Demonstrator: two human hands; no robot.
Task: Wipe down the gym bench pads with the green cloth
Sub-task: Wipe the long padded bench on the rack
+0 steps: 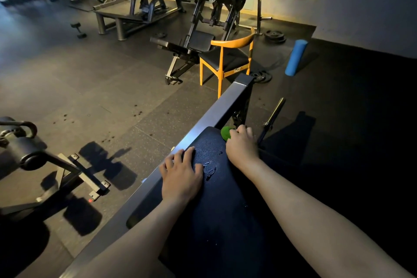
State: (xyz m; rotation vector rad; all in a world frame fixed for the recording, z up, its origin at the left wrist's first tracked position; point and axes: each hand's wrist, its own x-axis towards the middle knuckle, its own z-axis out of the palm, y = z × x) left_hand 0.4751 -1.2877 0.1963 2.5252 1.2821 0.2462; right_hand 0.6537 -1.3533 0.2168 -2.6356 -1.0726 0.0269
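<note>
A black bench pad runs from the bottom of the head view up to the middle, with water droplets on its surface. My left hand rests flat on the pad's left edge, fingers spread. My right hand is at the pad's far right end, fingers curled over the green cloth. Only a small bunched part of the cloth shows beyond my fingers. A grey metal frame bar lines the pad's left side.
An orange chair stands beyond the bench end. A blue foam roller and weight plates lie on the floor at the right. A bar lies right of the bench. Another machine is at the left.
</note>
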